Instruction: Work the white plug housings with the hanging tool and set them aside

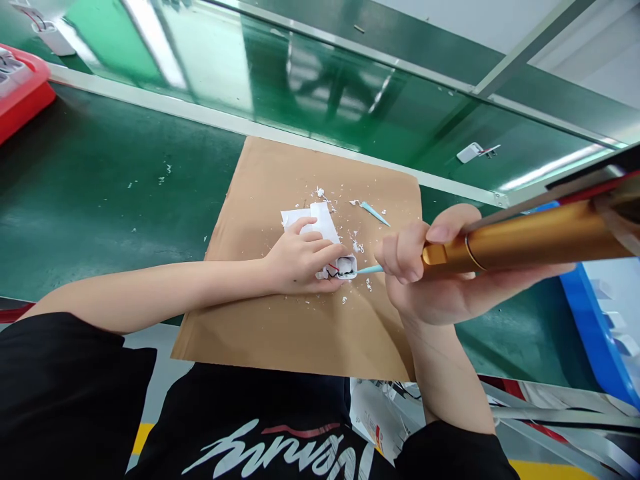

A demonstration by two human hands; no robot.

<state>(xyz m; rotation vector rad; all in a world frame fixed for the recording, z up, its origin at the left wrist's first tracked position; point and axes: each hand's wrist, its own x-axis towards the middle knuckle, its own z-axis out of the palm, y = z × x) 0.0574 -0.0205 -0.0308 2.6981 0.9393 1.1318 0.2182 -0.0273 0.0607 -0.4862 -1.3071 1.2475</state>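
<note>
My left hand rests on the cardboard sheet, its thumb and fingers closed around a small white plastic housing. Red and black wires and a whitish filling show inside the housing's open end. My right hand is wrapped around a gold-coloured dispensing gun, which slants in from the right. Its pale blue tapered nozzle points left, with the tip at the housing's open end; I cannot tell whether it touches. White paper lies partly under my left fingers.
A loose blue nozzle tip and white scraps are scattered on the cardboard. A red bin stands at the left, a blue bin at the right. On the ledge behind are another white housing and a wired one.
</note>
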